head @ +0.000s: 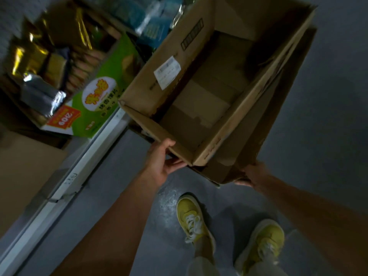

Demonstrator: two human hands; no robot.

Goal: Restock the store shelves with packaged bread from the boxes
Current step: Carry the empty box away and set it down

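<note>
An open brown cardboard box [211, 92] is held above the grey floor, and nothing shows inside it. My left hand [161, 162] grips its near left corner, thumb on the outer flap and fingers underneath. My right hand [253, 176] holds the near right flap from below, fingers curled under the cardboard. A white shipping label [167, 72] is stuck on the box's left flap. No packaged bread shows in the box.
A low white shelf [95, 150] runs along the left, carrying a green display carton of packaged snacks [99, 92], gold and silver foil packs [33, 62] and blue packets [151, 22]. My yellow shoes [191, 218] stand on the grey floor below the box.
</note>
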